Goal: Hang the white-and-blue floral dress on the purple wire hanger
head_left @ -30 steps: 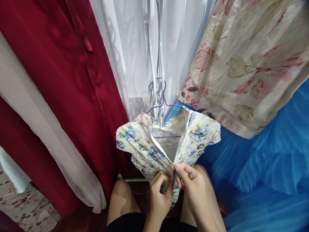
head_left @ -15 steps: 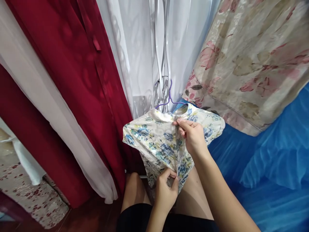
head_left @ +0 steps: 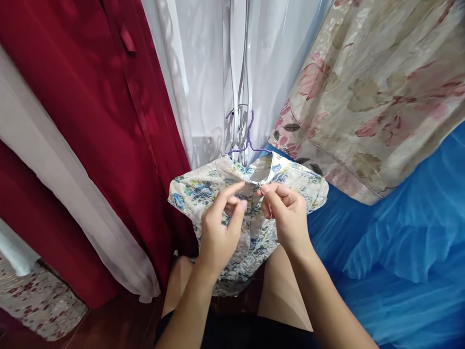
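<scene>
A cream blouse with blue and yellow-green flowers (head_left: 203, 194) hangs in front of me on a purple hanger (head_left: 250, 140). A seam runs down its middle from the round neckline. At the top of that seam, my right hand (head_left: 288, 213) pinches the neckline edge, where a small dark fastening (head_left: 259, 184) shows at the fingertips. Just left of it is my left hand (head_left: 221, 228), holding nothing, with thumb and forefinger apart over the blouse front. Whether its forefinger touches the cloth I cannot tell.
White straps (head_left: 233, 58) hang above the hanger, before a white cloth (head_left: 203, 87). Dark red fabric (head_left: 101, 97) and a pale drape (head_left: 90, 189) hang at left. A pink-flowered cloth (head_left: 378, 97) and blue ruffled fabric (head_left: 392, 247) fill the right. My legs (head_left: 286, 286) are below.
My left hand has let go of the lower blouse front and risen to near the neckline. My right hand still pinches the neckline. The neck opening now shows wider, its edges drawn together in front.
</scene>
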The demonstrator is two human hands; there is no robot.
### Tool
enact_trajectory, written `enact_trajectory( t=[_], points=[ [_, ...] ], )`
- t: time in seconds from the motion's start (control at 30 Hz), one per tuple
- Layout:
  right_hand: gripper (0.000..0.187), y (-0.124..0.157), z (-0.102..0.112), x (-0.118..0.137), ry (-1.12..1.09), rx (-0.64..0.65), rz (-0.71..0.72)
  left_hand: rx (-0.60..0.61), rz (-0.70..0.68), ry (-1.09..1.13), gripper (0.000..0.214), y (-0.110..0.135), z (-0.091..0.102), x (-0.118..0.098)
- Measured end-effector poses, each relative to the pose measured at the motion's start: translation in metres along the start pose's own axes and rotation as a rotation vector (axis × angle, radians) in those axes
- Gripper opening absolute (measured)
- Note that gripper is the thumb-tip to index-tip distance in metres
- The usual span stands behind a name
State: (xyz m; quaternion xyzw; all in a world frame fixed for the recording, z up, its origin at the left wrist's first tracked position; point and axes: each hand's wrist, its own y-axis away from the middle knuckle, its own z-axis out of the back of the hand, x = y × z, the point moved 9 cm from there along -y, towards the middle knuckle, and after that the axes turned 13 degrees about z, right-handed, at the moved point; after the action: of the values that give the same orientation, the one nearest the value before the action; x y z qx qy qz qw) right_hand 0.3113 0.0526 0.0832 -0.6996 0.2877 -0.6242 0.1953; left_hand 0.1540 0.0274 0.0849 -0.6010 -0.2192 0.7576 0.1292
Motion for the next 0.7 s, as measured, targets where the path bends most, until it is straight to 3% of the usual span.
enact_trajectory(
  t=[0.13,0.23,0.3,0.37,0.47,0.53,0.57,0.63,0.7],
  points=[
    [0.028,-0.004,-0.002,0.002,0.04,0.065,0.019,0.069,-0.186,-0.239,0.014,-0.033,-0.014,-0.036],
    [0.031,-0.01,-0.007,-0.013,0.087,0.075,0.023,0.014,-0.256,-0.31,0.014,-0.039,-0.013,-0.047],
    [0.033,-0.011,-0.009,-0.028,0.142,0.073,0.011,-0.081,-0.276,-0.296,0.013,-0.045,0.0,-0.049],
    [0.033,-0.008,-0.01,-0.043,0.168,0.096,-0.04,-0.209,-0.252,-0.257,0.014,-0.058,0.026,-0.04],
    [0.034,0.006,-0.008,-0.057,0.154,0.144,-0.114,-0.381,-0.108,-0.085,0.017,-0.091,0.077,0.003],
    [0.035,0.016,-0.004,-0.058,0.149,0.161,-0.129,-0.451,0.058,0.228,0.013,-0.11,0.109,0.054],
    [0.036,0.021,-0.004,-0.058,0.144,0.166,-0.137,-0.458,0.214,0.481,0.015,-0.115,0.118,0.089],
    [0.037,0.032,-0.006,-0.059,0.109,0.173,-0.17,-0.418,0.547,0.921,0.021,-0.111,0.11,0.152],
    [0.037,0.044,-0.009,-0.063,0.06,0.162,-0.218,-0.38,0.726,1.126,0.024,-0.091,0.095,0.188]
  ],
)
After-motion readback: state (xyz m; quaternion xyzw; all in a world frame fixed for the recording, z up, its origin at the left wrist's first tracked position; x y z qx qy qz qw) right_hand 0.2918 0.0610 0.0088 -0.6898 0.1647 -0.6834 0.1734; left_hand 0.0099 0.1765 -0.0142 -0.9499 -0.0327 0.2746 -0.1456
